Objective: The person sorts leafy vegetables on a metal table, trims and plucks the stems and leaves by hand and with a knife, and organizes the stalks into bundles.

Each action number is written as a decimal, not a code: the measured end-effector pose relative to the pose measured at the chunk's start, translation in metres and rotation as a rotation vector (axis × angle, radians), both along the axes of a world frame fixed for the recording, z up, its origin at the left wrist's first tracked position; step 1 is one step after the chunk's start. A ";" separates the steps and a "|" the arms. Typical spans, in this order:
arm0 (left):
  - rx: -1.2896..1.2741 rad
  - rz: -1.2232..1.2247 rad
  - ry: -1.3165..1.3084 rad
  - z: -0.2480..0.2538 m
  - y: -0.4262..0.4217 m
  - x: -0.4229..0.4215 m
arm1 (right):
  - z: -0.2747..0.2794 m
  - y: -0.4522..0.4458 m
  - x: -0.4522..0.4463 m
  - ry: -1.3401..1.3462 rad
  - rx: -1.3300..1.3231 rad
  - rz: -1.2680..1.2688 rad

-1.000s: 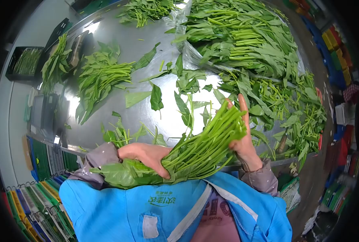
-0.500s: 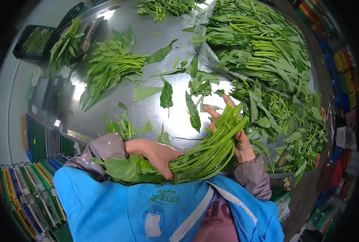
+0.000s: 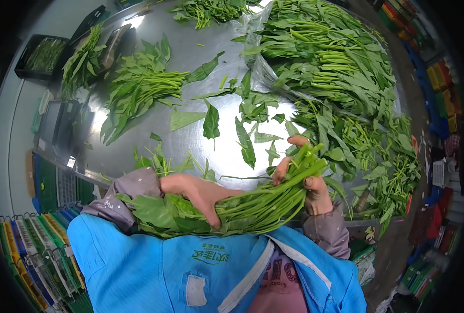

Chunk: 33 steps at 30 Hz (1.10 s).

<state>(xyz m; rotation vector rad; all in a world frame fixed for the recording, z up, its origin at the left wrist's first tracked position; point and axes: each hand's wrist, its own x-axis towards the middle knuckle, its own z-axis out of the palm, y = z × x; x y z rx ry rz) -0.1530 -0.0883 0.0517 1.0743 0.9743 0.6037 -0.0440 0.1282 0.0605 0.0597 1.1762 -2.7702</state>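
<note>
A bunch of water spinach (image 3: 266,206) lies sideways against my front, leaves to the left and stem ends to the right. My left hand (image 3: 198,195) wraps over it where leaves meet stems, its thumb pressed on the near side. Around the stem ends curls my right hand (image 3: 315,190), fingertips on the far side and thumb on the near side; part of its palm is hidden by stems. Loose leaves (image 3: 246,143) lie on the metal table (image 3: 190,146) just beyond my hands.
A large pile of water spinach (image 3: 336,62) covers the right side, partly on clear plastic (image 3: 260,68). A smaller bunch (image 3: 143,86) lies at left, near a bunch on a scale-like device (image 3: 88,57). Stacked crates (image 3: 39,250) stand at lower left; a black crate (image 3: 41,55) holds greens.
My right hand has moved slightly down and right, and its fingers have closed in on the stem ends. The stems now lie flatter. My left hand keeps its hold.
</note>
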 end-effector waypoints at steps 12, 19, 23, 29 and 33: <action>0.130 0.774 1.067 0.047 -0.040 -0.072 | 0.146 0.094 0.017 0.593 1.076 -0.851; 0.091 0.763 -0.829 0.021 0.014 0.014 | 0.100 -0.033 -0.009 1.308 1.870 -0.161; -0.412 0.970 -0.923 -0.046 0.009 0.044 | 0.015 -0.046 -0.001 1.281 1.904 0.160; -0.309 1.005 -1.199 -0.114 0.001 0.080 | 0.016 -0.024 0.044 0.855 1.728 0.088; -0.253 0.965 -1.192 -0.104 0.006 0.077 | -0.009 0.007 0.074 0.047 1.572 -0.274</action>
